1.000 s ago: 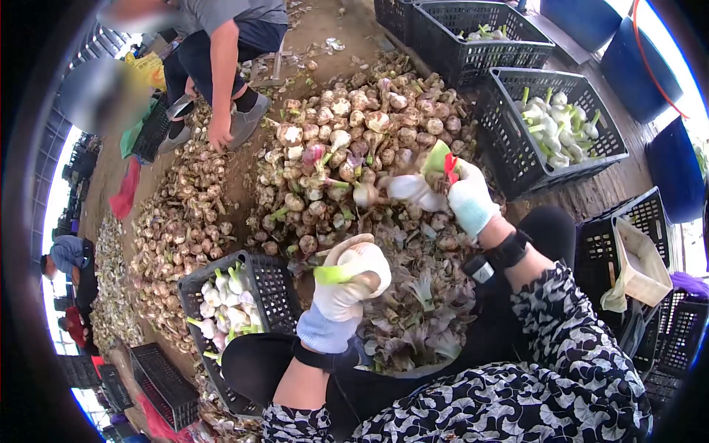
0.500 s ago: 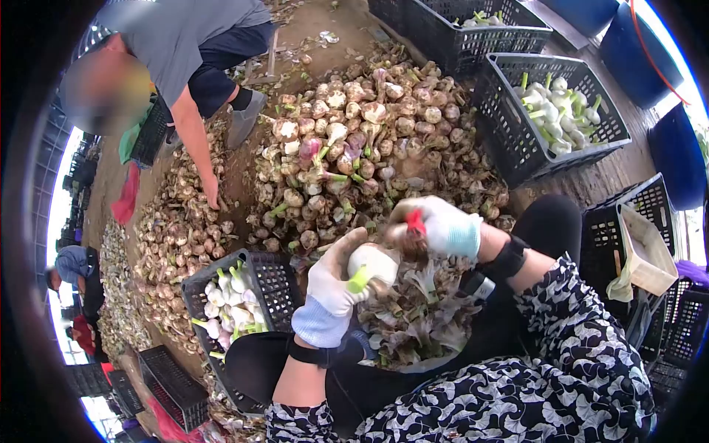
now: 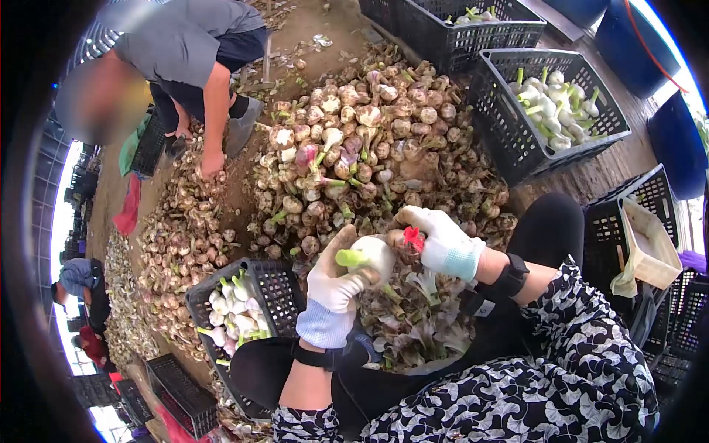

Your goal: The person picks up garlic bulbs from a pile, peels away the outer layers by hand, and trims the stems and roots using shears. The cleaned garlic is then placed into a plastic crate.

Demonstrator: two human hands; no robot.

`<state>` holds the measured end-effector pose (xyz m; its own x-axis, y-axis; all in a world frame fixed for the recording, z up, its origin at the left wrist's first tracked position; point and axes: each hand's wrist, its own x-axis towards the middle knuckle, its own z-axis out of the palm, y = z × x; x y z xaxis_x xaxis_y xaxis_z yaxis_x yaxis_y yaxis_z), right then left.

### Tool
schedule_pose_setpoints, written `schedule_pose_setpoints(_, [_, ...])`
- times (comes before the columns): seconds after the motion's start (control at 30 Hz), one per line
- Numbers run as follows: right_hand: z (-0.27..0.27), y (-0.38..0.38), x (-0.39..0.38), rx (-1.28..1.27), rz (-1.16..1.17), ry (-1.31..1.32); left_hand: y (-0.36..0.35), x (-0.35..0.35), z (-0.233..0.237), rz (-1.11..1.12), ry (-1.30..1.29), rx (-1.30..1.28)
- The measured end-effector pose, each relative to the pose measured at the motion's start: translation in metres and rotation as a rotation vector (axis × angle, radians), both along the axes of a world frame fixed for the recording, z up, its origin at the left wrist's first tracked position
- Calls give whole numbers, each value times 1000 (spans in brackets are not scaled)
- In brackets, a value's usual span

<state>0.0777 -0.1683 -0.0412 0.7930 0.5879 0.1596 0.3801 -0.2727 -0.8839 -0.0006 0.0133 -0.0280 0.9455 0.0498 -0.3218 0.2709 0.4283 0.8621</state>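
Observation:
A white garlic bulb (image 3: 378, 260) with a cut green stem is held in my gloved left hand (image 3: 326, 288), the stem pointing left. My gloved right hand (image 3: 447, 245) is closed right beside the bulb's right side. A bright red piece (image 3: 413, 238) shows at its fingers. What the fingers grip there is hidden. Below both hands, leafy garlic peelings (image 3: 425, 325) lie heaped in my lap. Ahead of my hands spreads a big pile of unpeeled garlic (image 3: 354, 140).
At my left knee stands a black crate (image 3: 279, 295) with cleaned garlic bulbs. Another crate (image 3: 517, 159) of cleaned bulbs is at upper right. A cream plastic bin (image 3: 653, 244) sits to my right. A person in a grey shirt (image 3: 185, 48) bends over garlic at upper left.
The bulb has turned in my left hand, its stem swinging from downward to the left. My right hand has shifted slightly. The other person's arm has drawn back a little.

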Motion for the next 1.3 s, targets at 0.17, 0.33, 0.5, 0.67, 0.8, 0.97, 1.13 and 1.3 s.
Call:
schedule_pose_setpoints(0.17, [16, 2, 5, 71, 32, 504, -3, 1, 10, -16, 54, 35])
schedule_pose_setpoints(0.33, [7, -3, 9, 121, 119, 680, 0, -2, 7, -9, 28, 45])
schedule_pose_setpoints(0.5, [21, -1, -5, -114, 39, 29, -4, -1, 11, 88, 100, 160])
schedule_pose_setpoints(0.67, [0, 2, -6, -164, -13, -136, -2, -2, 8, 48, 132, 142])
schedule_pose_setpoints(0.8, [-2, -9, 13, -168, -31, 128, -3, -3, 11, 40, 42, 106])
schedule_pose_setpoints(0.97, [4, -5, 3, 88, 78, 193, 0, 0, 10, 95, 38, 179])
schedule_pose_setpoints(1.13, [14, 3, -10, -201, 79, -136, 0, -1, 4, 81, 83, 282])
schedule_pose_setpoints(1.3, [-7, -1, 4, -176, -22, -57, 2, -2, 9, 55, 56, 64])
